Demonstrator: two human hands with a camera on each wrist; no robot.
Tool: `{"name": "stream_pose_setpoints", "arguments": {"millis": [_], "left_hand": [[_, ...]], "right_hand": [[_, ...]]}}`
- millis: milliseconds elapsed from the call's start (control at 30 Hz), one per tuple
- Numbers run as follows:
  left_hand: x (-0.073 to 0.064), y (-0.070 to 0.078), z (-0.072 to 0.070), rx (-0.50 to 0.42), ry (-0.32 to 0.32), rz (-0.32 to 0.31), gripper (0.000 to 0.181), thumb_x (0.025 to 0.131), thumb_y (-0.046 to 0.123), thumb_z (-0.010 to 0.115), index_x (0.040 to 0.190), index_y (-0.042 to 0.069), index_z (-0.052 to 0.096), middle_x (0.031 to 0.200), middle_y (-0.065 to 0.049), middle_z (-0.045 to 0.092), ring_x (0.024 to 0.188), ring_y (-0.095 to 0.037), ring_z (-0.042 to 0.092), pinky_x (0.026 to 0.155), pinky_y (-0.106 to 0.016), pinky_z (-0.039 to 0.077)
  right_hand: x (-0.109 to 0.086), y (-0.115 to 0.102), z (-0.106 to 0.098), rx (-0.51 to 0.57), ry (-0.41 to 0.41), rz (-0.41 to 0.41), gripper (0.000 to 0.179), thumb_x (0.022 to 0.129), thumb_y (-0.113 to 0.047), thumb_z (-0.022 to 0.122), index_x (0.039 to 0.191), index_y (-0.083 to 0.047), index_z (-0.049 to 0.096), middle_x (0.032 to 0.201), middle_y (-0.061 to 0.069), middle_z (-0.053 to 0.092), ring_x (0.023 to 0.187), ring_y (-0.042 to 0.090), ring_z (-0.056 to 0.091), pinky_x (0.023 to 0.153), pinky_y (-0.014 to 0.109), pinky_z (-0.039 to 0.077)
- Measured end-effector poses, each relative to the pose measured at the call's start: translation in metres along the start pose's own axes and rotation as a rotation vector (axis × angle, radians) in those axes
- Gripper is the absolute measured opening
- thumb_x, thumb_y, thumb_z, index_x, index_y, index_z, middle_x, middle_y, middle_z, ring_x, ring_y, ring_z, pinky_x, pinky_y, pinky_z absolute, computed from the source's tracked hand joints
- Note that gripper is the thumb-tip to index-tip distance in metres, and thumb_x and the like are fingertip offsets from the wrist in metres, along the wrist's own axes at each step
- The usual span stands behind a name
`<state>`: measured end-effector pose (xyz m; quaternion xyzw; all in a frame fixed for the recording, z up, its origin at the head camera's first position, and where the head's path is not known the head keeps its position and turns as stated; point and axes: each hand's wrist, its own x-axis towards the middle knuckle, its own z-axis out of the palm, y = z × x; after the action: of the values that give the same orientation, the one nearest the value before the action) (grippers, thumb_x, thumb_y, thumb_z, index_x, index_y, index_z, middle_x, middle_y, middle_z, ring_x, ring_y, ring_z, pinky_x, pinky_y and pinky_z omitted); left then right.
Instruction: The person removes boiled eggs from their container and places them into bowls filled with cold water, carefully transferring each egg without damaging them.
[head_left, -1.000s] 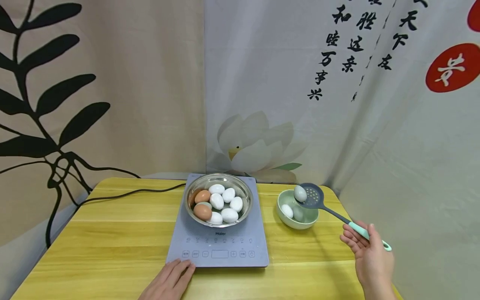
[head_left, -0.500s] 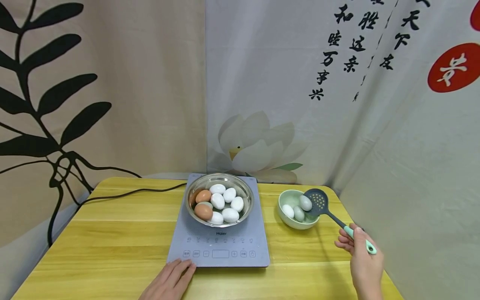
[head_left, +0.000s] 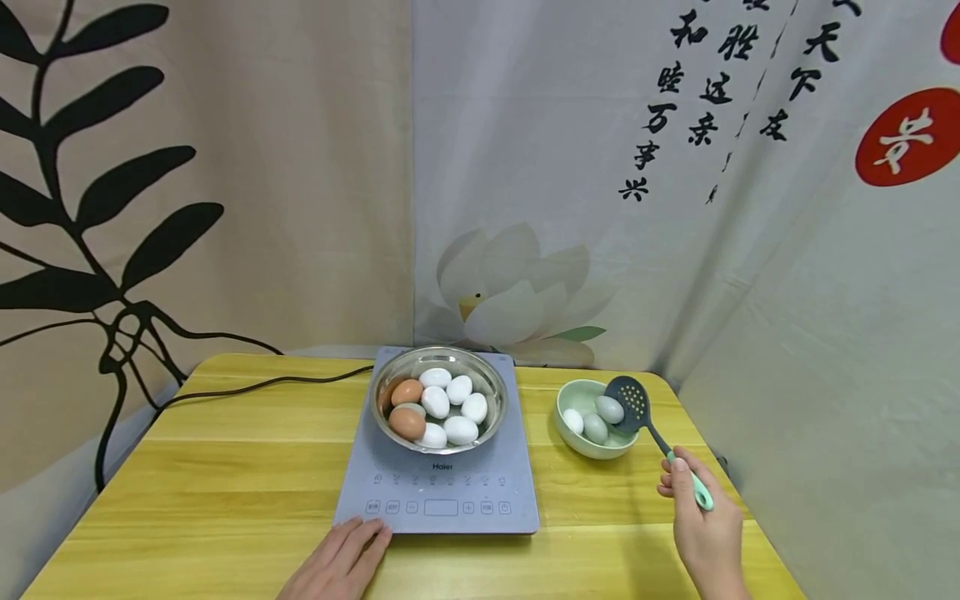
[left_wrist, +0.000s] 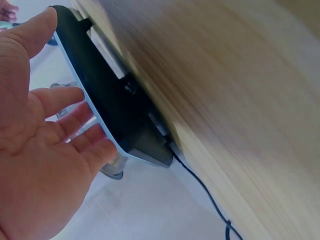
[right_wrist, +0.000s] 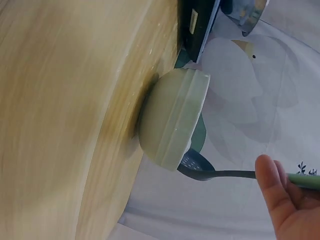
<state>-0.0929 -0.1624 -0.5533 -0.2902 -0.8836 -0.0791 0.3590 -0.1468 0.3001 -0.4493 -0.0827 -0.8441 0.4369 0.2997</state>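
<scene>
My right hand (head_left: 705, 529) grips the mint-green handle of a dark grey slotted skimmer (head_left: 633, 404). The skimmer's perforated head stands tilted at the right side of a pale green bowl (head_left: 596, 451). Inside the bowl are a white egg (head_left: 573, 421) and two greyish-green eggs (head_left: 596, 428); one of these lies against the skimmer head. In the right wrist view the green bowl (right_wrist: 170, 120) hides most of its contents. My left hand (head_left: 337, 562) rests with straight fingers on the front left corner of a grey induction cooker (head_left: 442, 492).
On the cooker stands a steel basin (head_left: 497, 408) with several white and brown eggs. A black cord (head_left: 262, 386) runs from the cooker across the wooden table (head_left: 210, 492) to the left. Printed curtains hang behind the table.
The skimmer has lowered into the green bowl, and the egg on it now sits among the others. My right hand has moved left along with the handle. My left hand stays put.
</scene>
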Motion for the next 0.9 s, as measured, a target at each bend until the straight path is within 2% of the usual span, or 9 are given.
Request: {"name": "stream_pose_setpoints", "arguments": {"millis": [100, 167, 367, 433, 567, 667, 767, 833, 900], "left_hand": [[0.000, 0.000, -0.001, 0.006, -0.024, -0.006, 0.089, 0.095, 0.087, 0.045, 0.127, 0.010, 0.077, 0.129, -0.006, 0.072, 0.116, -0.027, 0.069, 0.135, -0.018, 0.000], [0.000, 0.000, -0.002, 0.008, -0.032, -0.010, 0.089, 0.094, 0.087, 0.046, 0.127, 0.010, 0.077, 0.129, -0.006, 0.072, 0.117, -0.027, 0.069, 0.135, -0.018, -0.001], [-0.001, 0.000, -0.001, 0.006, -0.025, -0.008, 0.089, 0.095, 0.086, 0.045, 0.128, 0.010, 0.077, 0.130, -0.007, 0.072, 0.117, -0.028, 0.069, 0.135, -0.019, 0.000], [-0.001, 0.000, -0.001, 0.004, -0.019, -0.005, 0.090, 0.095, 0.086, 0.045, 0.128, 0.009, 0.077, 0.129, -0.007, 0.072, 0.117, -0.028, 0.069, 0.135, -0.019, 0.000], [0.000, 0.000, 0.000, 0.005, -0.017, -0.001, 0.090, 0.095, 0.086, 0.045, 0.128, 0.009, 0.077, 0.129, -0.007, 0.072, 0.116, -0.028, 0.069, 0.135, -0.019, 0.000], [0.000, 0.000, 0.000, 0.006, -0.018, 0.000, 0.090, 0.095, 0.086, 0.045, 0.128, 0.009, 0.077, 0.129, -0.007, 0.072, 0.116, -0.028, 0.068, 0.135, -0.019, 0.000], [0.000, 0.000, -0.001, 0.009, -0.022, -0.001, 0.090, 0.095, 0.087, 0.044, 0.128, 0.009, 0.077, 0.129, -0.007, 0.072, 0.116, -0.028, 0.069, 0.135, -0.019, 0.000], [0.000, 0.001, -0.002, 0.009, -0.032, -0.005, 0.090, 0.094, 0.087, 0.045, 0.128, 0.010, 0.077, 0.129, -0.007, 0.072, 0.117, -0.028, 0.069, 0.135, -0.018, 0.000], [0.001, 0.001, -0.003, 0.012, -0.048, -0.012, 0.090, 0.093, 0.088, 0.046, 0.128, 0.010, 0.077, 0.130, -0.007, 0.072, 0.117, -0.027, 0.069, 0.135, -0.018, -0.001]], "right_hand": [[-0.001, 0.000, 0.001, -0.068, -0.022, -0.062, 0.034, 0.111, -0.024, 0.059, 0.136, -0.006, 0.072, 0.107, 0.008, 0.081, 0.079, -0.014, 0.066, 0.072, 0.001, 0.052], [-0.002, 0.001, 0.001, -0.125, -0.034, -0.130, 0.033, 0.110, -0.022, 0.061, 0.134, -0.005, 0.073, 0.105, 0.014, 0.081, 0.080, -0.012, 0.065, 0.072, 0.001, 0.050], [-0.005, 0.006, 0.003, -0.267, -0.059, -0.337, 0.030, 0.104, -0.013, 0.067, 0.131, -0.001, 0.074, 0.118, 0.017, 0.080, 0.104, 0.032, 0.076, 0.091, -0.007, 0.034], [-0.005, 0.008, 0.004, -0.288, -0.066, -0.394, 0.030, 0.103, -0.012, 0.069, 0.130, 0.000, 0.074, 0.122, 0.019, 0.078, 0.108, 0.040, 0.075, 0.095, -0.007, 0.032], [-0.005, 0.008, 0.003, -0.322, -0.061, -0.473, 0.031, 0.099, -0.010, 0.072, 0.129, -0.001, 0.074, 0.116, 0.018, 0.079, 0.103, 0.038, 0.075, 0.092, 0.002, 0.046], [-0.005, 0.005, 0.000, -0.322, -0.037, -0.455, 0.032, 0.099, -0.009, 0.073, 0.130, -0.004, 0.074, 0.117, 0.015, 0.079, 0.103, 0.031, 0.075, 0.092, 0.005, 0.047], [-0.003, -0.005, -0.003, -0.196, -0.007, -0.343, 0.030, 0.102, -0.009, 0.069, 0.131, -0.005, 0.075, 0.113, 0.008, 0.081, 0.098, 0.006, 0.074, 0.088, 0.001, 0.047], [-0.002, -0.020, -0.005, 0.028, -0.009, -0.210, 0.028, 0.107, -0.011, 0.064, 0.131, -0.001, 0.073, 0.107, 0.005, 0.082, 0.090, -0.002, 0.073, 0.085, 0.005, 0.056], [-0.003, -0.038, -0.004, 0.314, -0.019, -0.102, 0.030, 0.110, -0.012, 0.059, 0.131, 0.006, 0.070, 0.102, 0.005, 0.082, 0.084, 0.000, 0.075, 0.078, 0.018, 0.064]]}}
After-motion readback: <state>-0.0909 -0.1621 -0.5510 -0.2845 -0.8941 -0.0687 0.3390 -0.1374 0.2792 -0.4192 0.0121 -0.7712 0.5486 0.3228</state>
